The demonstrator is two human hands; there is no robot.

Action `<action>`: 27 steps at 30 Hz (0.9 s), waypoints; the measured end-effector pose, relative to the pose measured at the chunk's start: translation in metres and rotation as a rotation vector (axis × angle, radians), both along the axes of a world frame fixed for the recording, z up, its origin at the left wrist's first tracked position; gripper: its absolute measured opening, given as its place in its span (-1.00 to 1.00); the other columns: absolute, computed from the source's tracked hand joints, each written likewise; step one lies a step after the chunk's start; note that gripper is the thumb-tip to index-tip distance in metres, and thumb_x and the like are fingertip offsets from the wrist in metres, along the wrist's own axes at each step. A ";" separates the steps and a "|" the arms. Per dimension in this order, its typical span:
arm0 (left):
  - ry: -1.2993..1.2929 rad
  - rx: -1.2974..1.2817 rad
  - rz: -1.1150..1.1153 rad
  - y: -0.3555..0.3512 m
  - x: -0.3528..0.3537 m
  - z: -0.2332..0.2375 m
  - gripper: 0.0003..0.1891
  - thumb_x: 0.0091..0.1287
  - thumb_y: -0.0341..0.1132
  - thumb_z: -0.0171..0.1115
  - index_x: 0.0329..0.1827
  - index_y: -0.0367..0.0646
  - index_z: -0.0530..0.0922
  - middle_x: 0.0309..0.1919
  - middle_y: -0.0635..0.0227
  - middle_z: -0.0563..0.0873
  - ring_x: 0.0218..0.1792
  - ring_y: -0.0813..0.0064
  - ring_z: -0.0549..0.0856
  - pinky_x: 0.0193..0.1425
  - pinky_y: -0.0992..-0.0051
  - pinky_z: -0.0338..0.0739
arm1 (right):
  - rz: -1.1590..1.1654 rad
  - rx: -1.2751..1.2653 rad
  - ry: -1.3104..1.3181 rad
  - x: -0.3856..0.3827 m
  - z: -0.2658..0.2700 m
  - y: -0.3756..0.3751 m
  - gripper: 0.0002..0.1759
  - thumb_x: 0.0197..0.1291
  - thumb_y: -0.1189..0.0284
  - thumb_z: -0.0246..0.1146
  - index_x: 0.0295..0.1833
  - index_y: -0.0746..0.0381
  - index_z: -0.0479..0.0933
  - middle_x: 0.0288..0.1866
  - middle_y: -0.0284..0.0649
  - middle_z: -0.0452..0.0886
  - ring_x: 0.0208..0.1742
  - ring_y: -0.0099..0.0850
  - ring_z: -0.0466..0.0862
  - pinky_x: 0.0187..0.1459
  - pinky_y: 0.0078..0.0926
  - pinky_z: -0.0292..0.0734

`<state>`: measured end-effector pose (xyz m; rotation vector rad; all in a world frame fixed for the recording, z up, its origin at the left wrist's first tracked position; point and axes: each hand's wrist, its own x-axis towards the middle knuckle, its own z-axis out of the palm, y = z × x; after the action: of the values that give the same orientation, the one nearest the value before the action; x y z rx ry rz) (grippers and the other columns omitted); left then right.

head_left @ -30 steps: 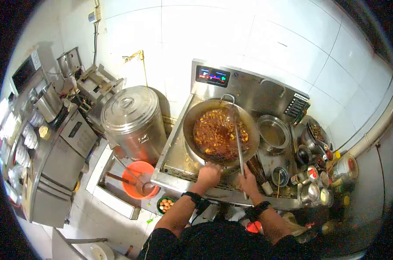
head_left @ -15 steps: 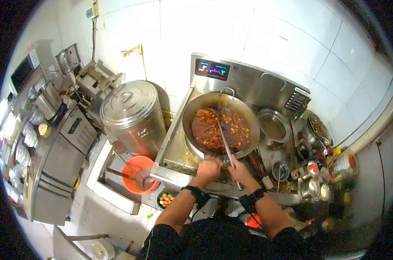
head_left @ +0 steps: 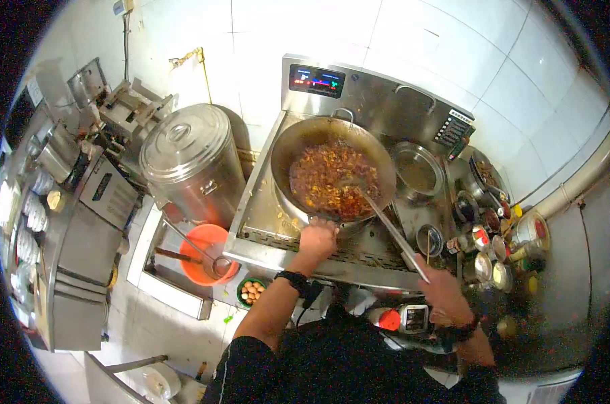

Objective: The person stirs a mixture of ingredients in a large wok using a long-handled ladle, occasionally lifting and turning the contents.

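Observation:
A large wok (head_left: 285, 145) sits on the steel stove, holding reddish-brown chopped food (head_left: 328, 178) in dark sauce. My left hand (head_left: 319, 237) is closed round the wok's near edge, where a dark cloth or handle partly shows. In my right hand (head_left: 444, 293), at the right, is the end of a long metal ladle (head_left: 394, 233). The ladle slants up and left, its head partly sunk in the food at the wok's right side.
A tall lidded steel pot (head_left: 190, 158) stands left of the stove. An orange basin (head_left: 207, 236) and a green bowl of eggs (head_left: 252, 291) are below it. A metal pot (head_left: 418, 172) and several seasoning containers (head_left: 483, 266) are at the right.
My right hand has moved right and down with the ladle, whose head now lies further right in the wok. The food has shifted toward the near side. The whole view has shifted slightly.

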<state>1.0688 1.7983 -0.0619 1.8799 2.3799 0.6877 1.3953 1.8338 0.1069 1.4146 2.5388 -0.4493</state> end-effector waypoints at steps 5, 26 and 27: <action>0.082 0.016 0.000 0.002 0.000 -0.007 -0.75 0.38 -0.16 0.15 -0.27 -0.17 0.59 -0.25 0.14 0.72 -0.07 0.09 0.66 -0.08 0.13 0.64 | 0.154 0.130 -0.049 0.045 0.068 0.013 -0.18 0.11 0.47 0.32 0.53 -0.11 0.29 -0.32 0.07 0.64 -0.31 0.07 0.67 -0.23 -0.04 0.54; 0.071 0.136 -0.075 0.003 -0.008 -0.010 -0.78 0.35 -0.17 0.20 -0.35 -0.14 0.59 -0.39 0.19 0.68 -0.24 0.16 0.64 -0.21 0.23 0.62 | 0.022 0.082 0.005 -0.099 -0.128 0.049 -0.17 0.29 0.37 0.17 0.64 -0.06 0.01 -0.40 0.14 0.63 -0.37 0.13 0.65 -0.28 0.10 0.51; 0.083 0.151 -0.090 0.004 -0.010 -0.011 -0.78 0.35 -0.17 0.20 -0.35 -0.14 0.59 -0.39 0.19 0.68 -0.24 0.15 0.65 -0.22 0.22 0.62 | 0.007 0.063 0.033 -0.105 -0.132 0.053 -0.16 0.29 0.38 0.17 0.64 -0.07 0.00 -0.38 0.16 0.64 -0.36 0.13 0.65 -0.27 0.10 0.51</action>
<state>1.0592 1.8024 -0.0728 2.1002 2.3344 0.8187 1.2907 1.8869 -0.0255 1.4308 2.6044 -0.3982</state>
